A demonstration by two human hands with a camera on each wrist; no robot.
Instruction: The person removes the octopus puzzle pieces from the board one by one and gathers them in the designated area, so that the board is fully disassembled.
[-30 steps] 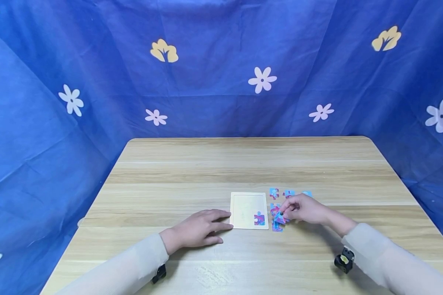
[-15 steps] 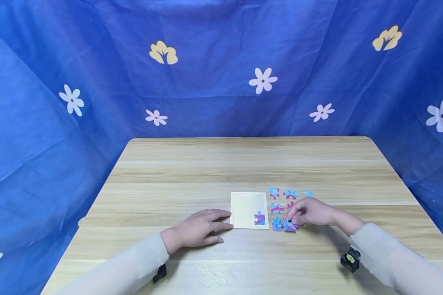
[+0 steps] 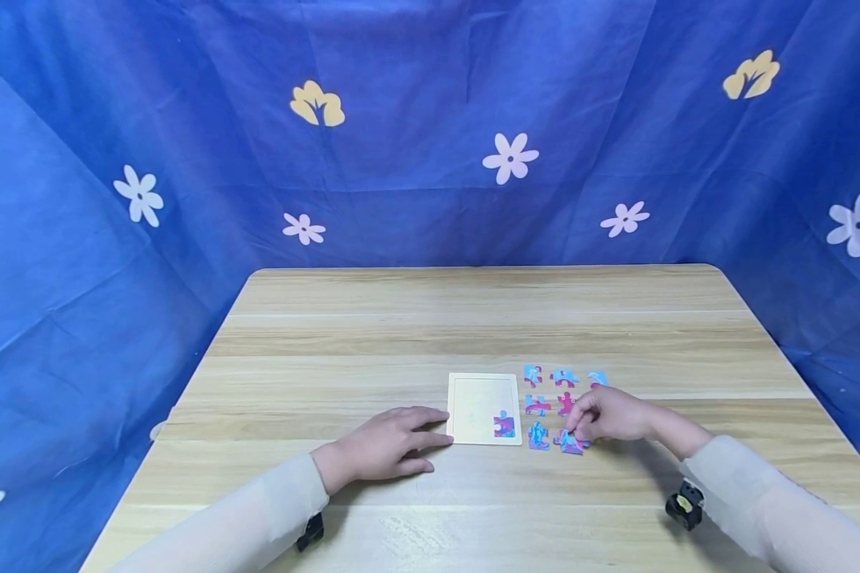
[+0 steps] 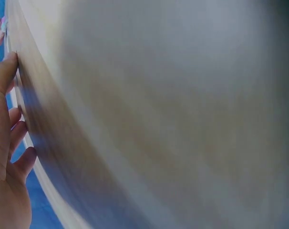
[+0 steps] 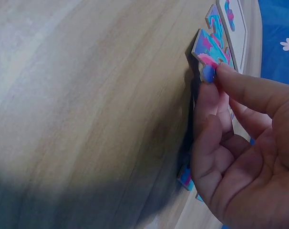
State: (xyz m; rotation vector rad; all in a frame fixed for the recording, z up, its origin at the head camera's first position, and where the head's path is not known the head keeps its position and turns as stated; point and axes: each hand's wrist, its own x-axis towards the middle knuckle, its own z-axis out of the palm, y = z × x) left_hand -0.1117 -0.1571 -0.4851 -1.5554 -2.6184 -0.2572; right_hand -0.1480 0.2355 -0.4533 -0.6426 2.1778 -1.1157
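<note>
My right hand [image 3: 609, 415] pinches a blue, pink and purple jigsaw piece [image 3: 571, 442] between thumb and finger. In the right wrist view this jigsaw piece [image 5: 207, 51] is tilted a little, its near edge off the table. Just left of it lies another blue and purple piece [image 3: 538, 436]. My left hand [image 3: 387, 446] rests on the table, fingers spread, with two fingertips at the left edge of the pale puzzle tray [image 3: 483, 441]. One purple piece [image 3: 504, 426] lies in the tray's lower right.
Several loose pieces lie in rows right of the tray, including a top-left piece [image 3: 533, 375], a top-middle piece [image 3: 564, 377], a top-right piece [image 3: 597, 378] and a red piece [image 3: 566, 403]. The wooden table [image 3: 373, 318] ends at a blue flowered curtain [image 3: 416, 159].
My right hand has moved right with the jigsaw piece, from over the left pieces to the bottom row's right side, lowering it there. The left hand and tray have stayed put.
</note>
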